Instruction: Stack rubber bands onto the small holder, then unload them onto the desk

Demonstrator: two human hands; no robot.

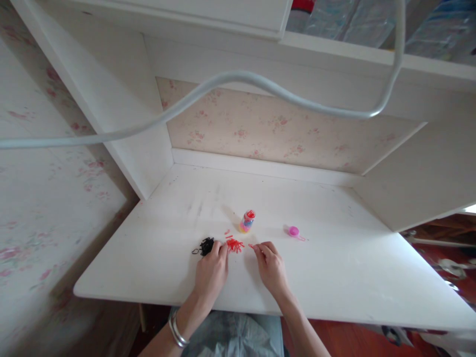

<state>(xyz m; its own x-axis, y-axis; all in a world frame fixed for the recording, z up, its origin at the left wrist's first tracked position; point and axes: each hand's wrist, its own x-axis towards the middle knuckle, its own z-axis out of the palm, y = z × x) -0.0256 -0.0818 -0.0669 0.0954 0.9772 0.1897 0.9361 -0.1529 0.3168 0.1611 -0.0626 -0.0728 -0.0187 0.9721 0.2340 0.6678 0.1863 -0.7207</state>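
Observation:
A small pile of red rubber bands lies on the white desk, with a pile of black rubber bands to its left. My left hand rests between the two piles, its thumb and fingers closed at the left edge of the red ones; what they pinch is hidden. To the right of the red pile, my right hand pinches a red rubber band between thumb and fingertips. Behind the piles stands a small clear jar without its lid, red bands showing at its top. A pink lid lies farther right.
The white desk runs back to a floral-papered wall, with a side panel at each end. A shelf overhangs the back. A pale cable crosses the upper view, close to the camera.

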